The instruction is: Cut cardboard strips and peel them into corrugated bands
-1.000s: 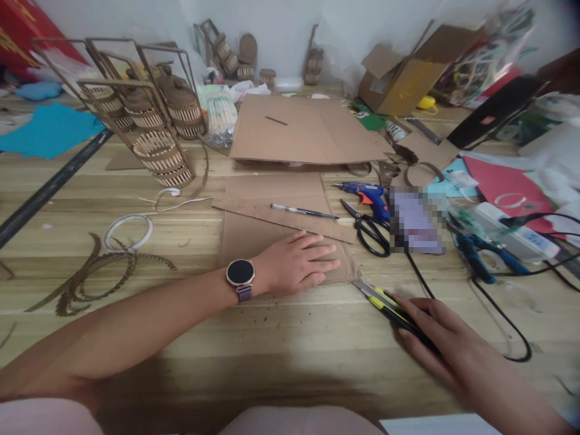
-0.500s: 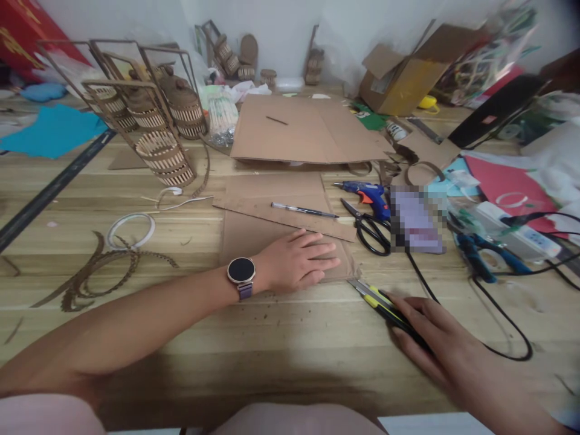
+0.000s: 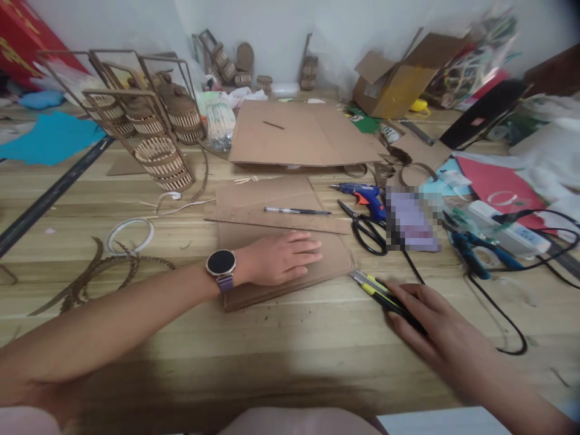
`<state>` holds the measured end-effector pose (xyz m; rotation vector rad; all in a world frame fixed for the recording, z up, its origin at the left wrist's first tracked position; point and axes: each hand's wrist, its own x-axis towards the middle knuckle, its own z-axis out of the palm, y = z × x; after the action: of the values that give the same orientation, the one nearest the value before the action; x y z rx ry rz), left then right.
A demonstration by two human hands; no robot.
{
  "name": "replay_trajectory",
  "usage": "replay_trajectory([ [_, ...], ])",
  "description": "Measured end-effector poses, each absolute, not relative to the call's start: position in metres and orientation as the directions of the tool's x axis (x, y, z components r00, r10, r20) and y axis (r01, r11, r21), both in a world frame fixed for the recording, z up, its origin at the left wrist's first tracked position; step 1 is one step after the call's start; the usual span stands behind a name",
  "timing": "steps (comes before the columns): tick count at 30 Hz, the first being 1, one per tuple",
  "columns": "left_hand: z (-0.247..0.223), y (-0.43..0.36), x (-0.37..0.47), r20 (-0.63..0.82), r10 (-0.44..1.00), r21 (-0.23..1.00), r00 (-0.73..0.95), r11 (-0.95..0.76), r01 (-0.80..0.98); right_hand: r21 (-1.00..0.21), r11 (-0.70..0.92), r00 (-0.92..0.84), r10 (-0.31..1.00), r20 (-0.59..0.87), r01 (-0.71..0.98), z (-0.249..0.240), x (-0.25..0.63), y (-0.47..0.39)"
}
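Palm down with fingers spread, the left hand [image 3: 283, 258] lies on the cardboard [image 3: 267, 290] near the bench's [image 3: 190, 362] front edge, while the right hand [image 3: 430, 314] grips the utility knife [image 3: 385, 297] beside the cardboard's right corner.

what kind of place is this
Probably a craft workshop: a utility knife over the wooden workbench, a blue glue gun by scissors, and several slatted lanterns standing behind.

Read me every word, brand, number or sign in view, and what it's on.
Nothing reads clearly:
Red banner: yellow marks, blurred.
White cylinder: dark lettering, too small.
Black case: small red label, unreadable.
Purple item: pixelated.
Utility knife: no legible text.
Watch: dark face.
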<state>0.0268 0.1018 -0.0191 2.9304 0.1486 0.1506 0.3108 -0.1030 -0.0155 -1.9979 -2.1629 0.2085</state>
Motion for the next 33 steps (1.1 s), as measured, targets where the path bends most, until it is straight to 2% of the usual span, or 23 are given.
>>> replay_trajectory([
  [8,-0.029,0.105,0.015,0.114,0.141,0.171,0.984,-0.978,0.12,-0.221,0.107,-0.097,0.994,0.055,0.969,-0.016,0.319,-0.091],
  [23,-0.026,0.101,0.019,0.066,0.184,0.159,0.981,-0.972,0.172,-0.205,0.188,-0.167,0.979,0.115,0.961,-0.023,0.33,-0.095],
  [33,-0.026,0.101,0.019,0.057,0.191,0.152,0.98,-0.972,0.18,-0.175,0.226,-0.215,0.974,0.077,0.958,-0.024,0.342,-0.087],
])
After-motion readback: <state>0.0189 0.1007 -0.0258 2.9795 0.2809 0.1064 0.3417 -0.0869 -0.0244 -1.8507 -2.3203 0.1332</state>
